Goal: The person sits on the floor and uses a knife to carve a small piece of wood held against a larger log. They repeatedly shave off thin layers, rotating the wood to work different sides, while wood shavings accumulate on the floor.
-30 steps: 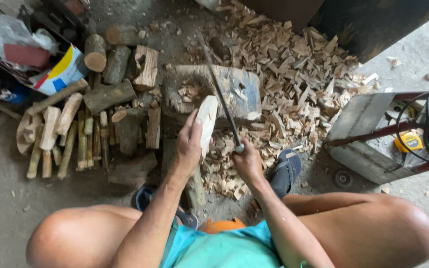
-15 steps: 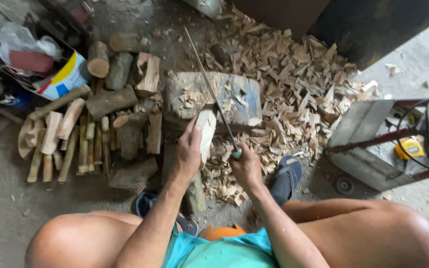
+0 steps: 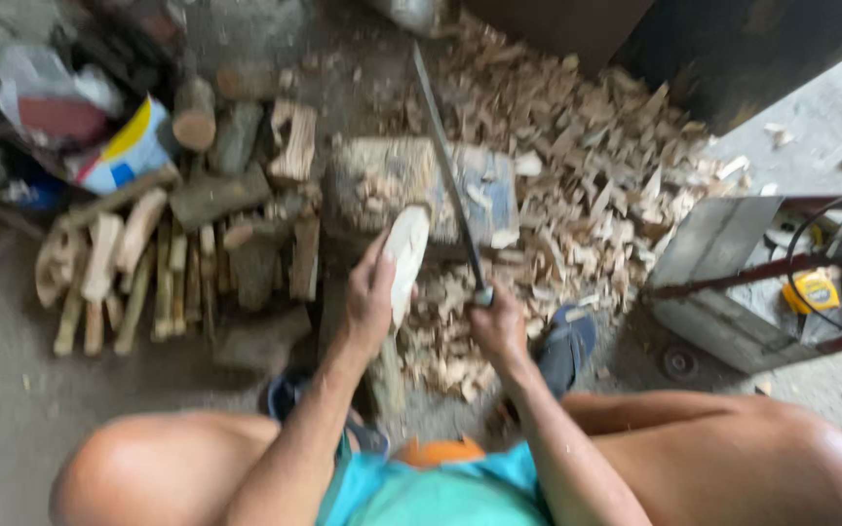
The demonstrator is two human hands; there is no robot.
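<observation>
— Where's the wood piece?
— The left hand [image 3: 370,297] is clamped on a pale wood piece [image 3: 406,255] at mid-frame, its long axis upright, tilting slightly toward the upper right, resting against the chopping block [image 3: 382,175].
— And the blade?
— The right hand [image 3: 499,326] grips the long knife [image 3: 445,166], closed round its handle, blade pointing to the upper left over the block.

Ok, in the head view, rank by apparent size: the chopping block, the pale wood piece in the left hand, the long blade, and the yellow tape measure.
1. Chopping block, the broadest.
2. Long blade, longer than the wood piece but thin; which of the two looks bigger is unsure.
3. Pale wood piece, held by the left hand.
4. Yellow tape measure, clearly the smallest.
</observation>
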